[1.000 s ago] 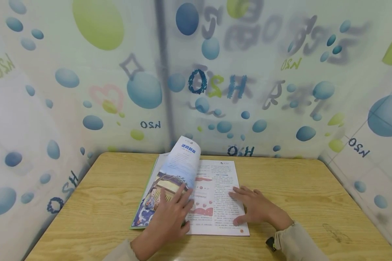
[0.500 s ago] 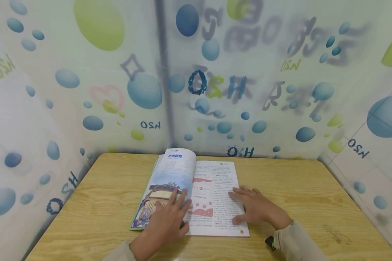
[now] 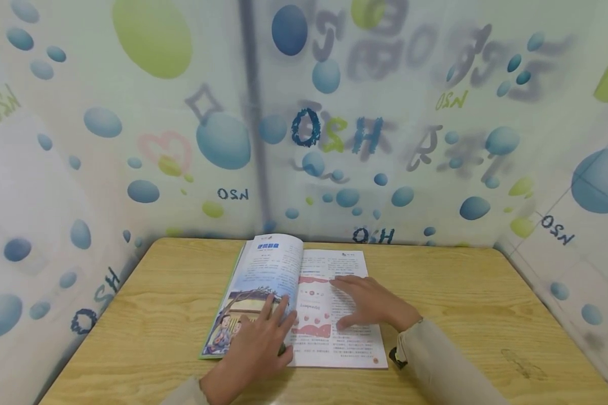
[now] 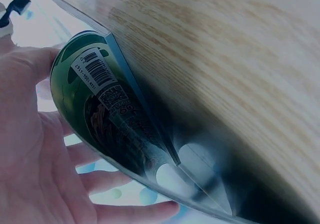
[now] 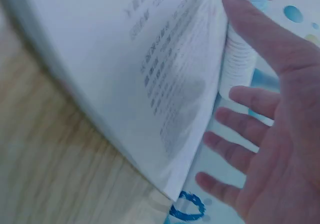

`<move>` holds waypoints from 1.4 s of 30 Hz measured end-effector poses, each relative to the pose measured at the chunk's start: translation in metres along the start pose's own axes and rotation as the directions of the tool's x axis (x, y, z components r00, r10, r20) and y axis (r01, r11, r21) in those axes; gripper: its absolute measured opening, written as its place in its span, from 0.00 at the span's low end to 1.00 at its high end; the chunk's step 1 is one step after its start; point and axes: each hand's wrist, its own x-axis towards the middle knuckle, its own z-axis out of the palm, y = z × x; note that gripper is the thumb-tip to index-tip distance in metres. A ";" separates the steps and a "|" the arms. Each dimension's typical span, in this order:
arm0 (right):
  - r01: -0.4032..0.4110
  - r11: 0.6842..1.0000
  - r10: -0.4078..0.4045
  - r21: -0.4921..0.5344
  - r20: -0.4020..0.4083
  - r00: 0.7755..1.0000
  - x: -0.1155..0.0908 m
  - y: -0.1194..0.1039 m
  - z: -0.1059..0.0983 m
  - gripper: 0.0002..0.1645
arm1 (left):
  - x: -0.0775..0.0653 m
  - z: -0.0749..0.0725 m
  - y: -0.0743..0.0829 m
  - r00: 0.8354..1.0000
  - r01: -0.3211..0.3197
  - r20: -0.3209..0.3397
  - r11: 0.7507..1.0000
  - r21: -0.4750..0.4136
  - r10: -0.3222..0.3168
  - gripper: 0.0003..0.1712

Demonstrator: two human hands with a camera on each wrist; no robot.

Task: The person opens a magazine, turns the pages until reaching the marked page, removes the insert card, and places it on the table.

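An open magazine [image 3: 357, 343] lies on the wooden table, its printed text upside down in the head view. The left page [image 3: 266, 267] bulges up toward the spine and carries a picture of figures by a building. My left hand [image 3: 260, 340] rests on that page's lower part with fingers spread. Over the right page, beside a pink strawberry panel [image 3: 311, 306], is my right hand [image 3: 372, 302], fingers extended and holding nothing. The left wrist view shows the curved green back cover [image 4: 95, 71] with a barcode. In the right wrist view, the fingers lie along the page edge.
The wooden table [image 3: 451, 292] extends around the magazine on both sides. Behind and beside it hang pale curtains [image 3: 415, 185] patterned with blue and green bubbles. A dark band [image 3: 397, 358] shows at the right sleeve's cuff.
The raised left page has dropped leftward and lies flatter. My right hand has moved left from the magazine's right edge over the right page. My left hand stays nearly in place.
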 end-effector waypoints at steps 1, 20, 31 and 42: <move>0.002 1.000 -0.002 0.003 0.003 1.000 0.004 0.000 0.000 0.56 | 0.000 0.000 0.000 1.000 0.001 0.004 1.000 0.000 -0.001 0.33; -0.018 0.999 0.020 -0.029 0.076 0.997 0.034 -0.018 0.000 0.62 | 0.001 0.000 0.000 1.000 0.001 0.017 1.000 0.014 -0.001 0.34; -0.027 0.999 0.028 -0.021 0.072 0.997 0.037 -0.022 -0.001 0.59 | 0.003 -0.001 0.000 1.000 0.004 0.021 1.000 0.004 -0.004 0.34; -0.018 0.999 0.020 -0.035 0.079 0.997 0.042 -0.022 -0.003 0.59 | 0.003 0.002 0.000 1.000 -0.008 -0.017 1.000 0.026 0.008 0.34</move>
